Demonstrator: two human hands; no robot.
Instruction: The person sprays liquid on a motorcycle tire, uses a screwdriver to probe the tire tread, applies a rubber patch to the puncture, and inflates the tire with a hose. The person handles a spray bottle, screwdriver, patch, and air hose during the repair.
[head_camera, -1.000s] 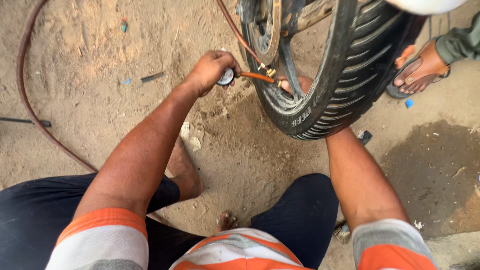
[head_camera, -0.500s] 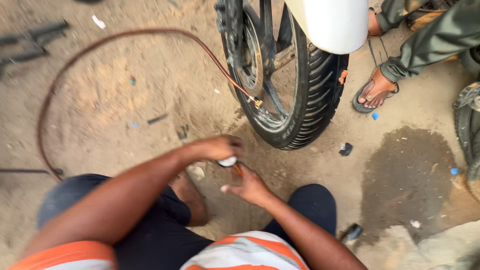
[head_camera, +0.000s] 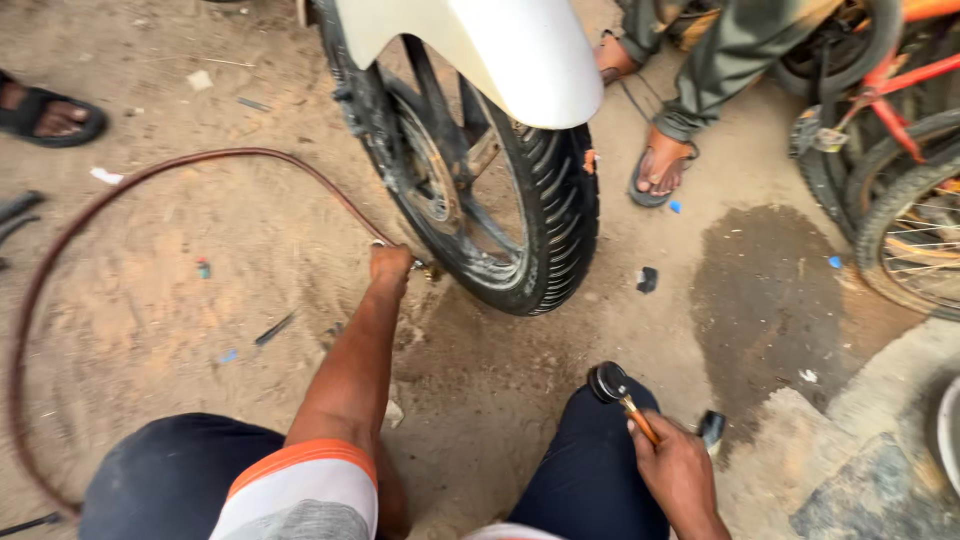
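The hose (head_camera: 150, 185), long and bendy, is gripped at its stiff end by the left hand (head_camera: 390, 263) at the wheel's (head_camera: 480, 190) 7 o'clock. The light, fragile gauge (head_camera: 610, 383) is clasped by its stem in the right hand (head_camera: 675, 470).

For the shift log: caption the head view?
Left hand at motorcycle wheel with air hose; right hand holds pressure gauge.

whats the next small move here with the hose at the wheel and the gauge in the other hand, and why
Probably keep the left hand pressing the hose end at the wheel rim and bring the round gauge, held by the right hand over the knee, toward it. The hose already reaches the tyre, while the gauge is well apart from it.
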